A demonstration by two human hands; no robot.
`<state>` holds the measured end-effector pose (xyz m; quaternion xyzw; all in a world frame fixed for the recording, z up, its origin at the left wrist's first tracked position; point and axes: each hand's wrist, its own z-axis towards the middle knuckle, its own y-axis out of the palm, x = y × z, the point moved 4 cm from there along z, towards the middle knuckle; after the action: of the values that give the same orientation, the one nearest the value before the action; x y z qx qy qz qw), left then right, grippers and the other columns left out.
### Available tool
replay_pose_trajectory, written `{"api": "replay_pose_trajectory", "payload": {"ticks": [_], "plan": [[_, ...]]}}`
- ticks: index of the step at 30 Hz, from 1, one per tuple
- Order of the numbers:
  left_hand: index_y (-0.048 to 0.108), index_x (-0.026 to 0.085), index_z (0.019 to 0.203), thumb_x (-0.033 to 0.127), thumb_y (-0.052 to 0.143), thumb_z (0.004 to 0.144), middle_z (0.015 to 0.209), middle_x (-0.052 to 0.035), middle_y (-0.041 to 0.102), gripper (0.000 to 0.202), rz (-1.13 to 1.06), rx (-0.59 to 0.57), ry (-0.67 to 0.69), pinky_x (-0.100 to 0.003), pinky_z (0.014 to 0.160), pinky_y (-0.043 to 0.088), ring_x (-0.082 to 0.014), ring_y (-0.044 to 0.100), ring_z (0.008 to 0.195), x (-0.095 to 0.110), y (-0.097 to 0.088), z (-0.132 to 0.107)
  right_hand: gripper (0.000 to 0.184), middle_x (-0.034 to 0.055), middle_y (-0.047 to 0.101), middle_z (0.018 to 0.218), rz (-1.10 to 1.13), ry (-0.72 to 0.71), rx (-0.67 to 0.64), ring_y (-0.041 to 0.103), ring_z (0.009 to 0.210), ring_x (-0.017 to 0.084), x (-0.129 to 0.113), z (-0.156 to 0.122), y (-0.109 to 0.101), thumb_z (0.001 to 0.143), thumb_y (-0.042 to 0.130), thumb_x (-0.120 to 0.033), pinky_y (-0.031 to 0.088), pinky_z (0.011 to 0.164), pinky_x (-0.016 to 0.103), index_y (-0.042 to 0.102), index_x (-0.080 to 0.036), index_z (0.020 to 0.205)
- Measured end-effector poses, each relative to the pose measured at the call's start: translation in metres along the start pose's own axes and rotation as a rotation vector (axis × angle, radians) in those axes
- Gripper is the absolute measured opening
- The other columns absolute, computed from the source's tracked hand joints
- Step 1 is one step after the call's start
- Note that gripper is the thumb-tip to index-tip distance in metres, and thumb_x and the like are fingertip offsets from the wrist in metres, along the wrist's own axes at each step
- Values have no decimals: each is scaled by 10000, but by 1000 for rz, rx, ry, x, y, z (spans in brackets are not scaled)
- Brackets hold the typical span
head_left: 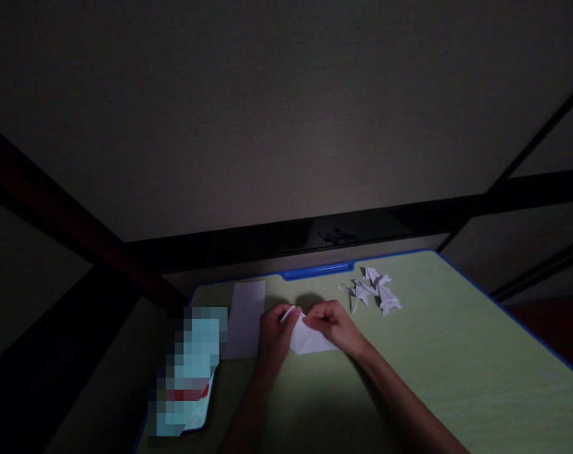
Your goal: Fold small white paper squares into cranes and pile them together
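Observation:
A white sheet of paper (309, 337), partly folded, is held between my two hands above the table. My left hand (277, 331) pinches its upper left edge, thumb on top. With thumb and fingers closed, my right hand (333, 325) grips the paper's upper right side. The fingertips of both hands are close together near the paper's top point. Part of the paper's right side is hidden under my right hand. Just left of my left hand lies a flat white paper strip (246, 321).
Several folded white paper figures (378, 290) lie together at the back right of the green table (456, 353). A lit phone-like screen (198, 403), mostly pixelated, is at the left edge. The table has a blue handle (318, 271) at its far edge, near a wall panel (290, 126).

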<state>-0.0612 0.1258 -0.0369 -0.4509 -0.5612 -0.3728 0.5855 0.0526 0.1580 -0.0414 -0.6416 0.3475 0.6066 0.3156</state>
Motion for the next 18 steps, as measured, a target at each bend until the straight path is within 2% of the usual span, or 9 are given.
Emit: {"api": "replay_pose_trajectory", "payload": {"ticks": [6,9,12,13,16,18], "plan": [[545,129,497,242,596,544,441,38,477,132,48,-56,-34,-172,390,309,-87,418,425,3,1,1,355,-50,359,434,-50,-68,-6,294,404,46,1,1,1,652,545,-405,205,373,178,448,-132,447],[547,128,484,240,606,527,430,36,484,133,45,7,-22,-174,389,310,-89,424,423,4,-2,2,326,-43,386,456,-74,-99,-4,320,420,52,0,2,3,674,536,-381,230,387,181,479,-126,481],[540,131,500,267,611,532,427,42,479,157,5,143,-14,-175,397,316,-84,419,418,0,-9,3,214,-31,463,529,10,-119,10,392,467,68,-3,2,2,644,585,-332,298,428,185,546,-122,653],[539,131,513,278,611,535,430,45,478,165,-17,181,-17,-176,401,319,-82,417,416,-2,-11,4,235,-24,495,584,42,-143,8,426,510,78,-6,2,1,602,630,-297,331,463,189,552,-127,746],[536,133,553,298,601,556,456,47,479,178,-77,238,-33,-174,408,325,-82,420,432,-7,-15,7,509,6,543,786,53,-213,-16,480,652,104,-11,-1,-1,479,711,-166,388,570,210,511,-162,947],[535,133,568,300,594,568,474,44,486,177,-86,233,-42,-171,413,328,-84,425,451,-9,-15,8,479,6,550,782,9,-203,-24,487,650,108,-11,-2,-2,499,692,-137,392,567,213,523,-167,947]]}}
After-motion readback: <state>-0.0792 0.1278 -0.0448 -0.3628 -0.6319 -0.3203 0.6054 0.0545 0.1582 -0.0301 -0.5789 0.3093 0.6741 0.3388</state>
